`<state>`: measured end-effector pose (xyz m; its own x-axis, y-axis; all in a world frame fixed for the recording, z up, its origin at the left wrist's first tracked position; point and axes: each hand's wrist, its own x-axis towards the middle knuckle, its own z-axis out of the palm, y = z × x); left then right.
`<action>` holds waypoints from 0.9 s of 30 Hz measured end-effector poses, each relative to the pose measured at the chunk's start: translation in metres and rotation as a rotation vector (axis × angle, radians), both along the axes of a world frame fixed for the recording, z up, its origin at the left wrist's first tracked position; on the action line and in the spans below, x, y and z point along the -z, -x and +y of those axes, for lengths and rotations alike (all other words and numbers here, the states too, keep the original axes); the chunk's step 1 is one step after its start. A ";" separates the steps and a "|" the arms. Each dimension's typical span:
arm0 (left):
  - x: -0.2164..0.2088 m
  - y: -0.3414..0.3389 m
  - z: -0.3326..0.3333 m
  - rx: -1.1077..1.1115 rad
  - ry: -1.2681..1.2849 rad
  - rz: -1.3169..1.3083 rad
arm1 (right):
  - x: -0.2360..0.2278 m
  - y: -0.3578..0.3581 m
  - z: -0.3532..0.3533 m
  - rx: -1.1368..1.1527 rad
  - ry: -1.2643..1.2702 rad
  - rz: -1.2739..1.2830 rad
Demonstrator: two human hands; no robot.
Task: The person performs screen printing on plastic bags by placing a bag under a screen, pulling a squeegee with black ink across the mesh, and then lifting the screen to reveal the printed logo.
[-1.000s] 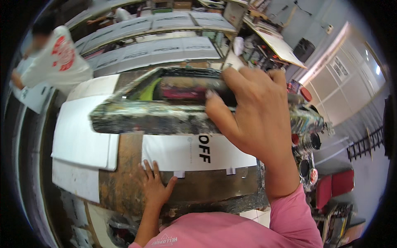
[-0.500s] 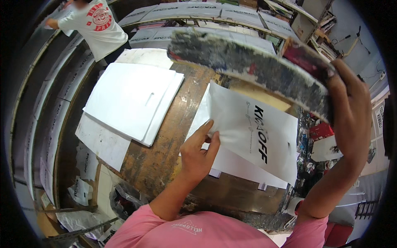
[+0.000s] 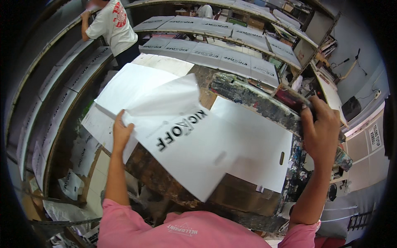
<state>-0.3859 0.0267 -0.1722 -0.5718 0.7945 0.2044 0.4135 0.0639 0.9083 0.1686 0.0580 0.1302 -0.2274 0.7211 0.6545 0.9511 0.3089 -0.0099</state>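
A white plastic bag (image 3: 188, 144) printed with black lettering is pinched at its upper left edge by the left hand (image 3: 121, 134) and is held tilted above the paint-crusted printing table (image 3: 165, 182), its lower corner hanging over the table's near edge. Beneath it, one more white bag (image 3: 256, 149) lies flat on the table, with an oval handle slot near its right side; no print can be seen on its visible part. The right hand (image 3: 320, 132) is clenched around the frame of a paint-stained printing screen (image 3: 256, 99), which is raised at an angle above the far side of the table. To the left, a stack of plain white bags (image 3: 124, 91) is spread out, its count not to be made out. On the long racks behind, printed white bags (image 3: 231, 58) are laid edge to edge in rows, about nine being countable, each with a black line of lettering. A white rectangular sign (image 3: 374, 136) with dark lettering is fixed to the wall at the far right. Another person (image 3: 111, 27) in a white shirt with a red print stands at the upper left beside the racks.
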 end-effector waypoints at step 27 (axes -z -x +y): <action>0.040 -0.268 -0.126 0.493 0.400 -1.314 | 0.258 0.005 -0.129 -0.109 0.807 -0.027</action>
<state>-0.1180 -0.0989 -0.2126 0.1729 0.8384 -0.5169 -0.6293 0.4978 0.5968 0.1634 -0.0706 -0.1274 -0.3317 0.9412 -0.0638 0.9192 0.3072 -0.2464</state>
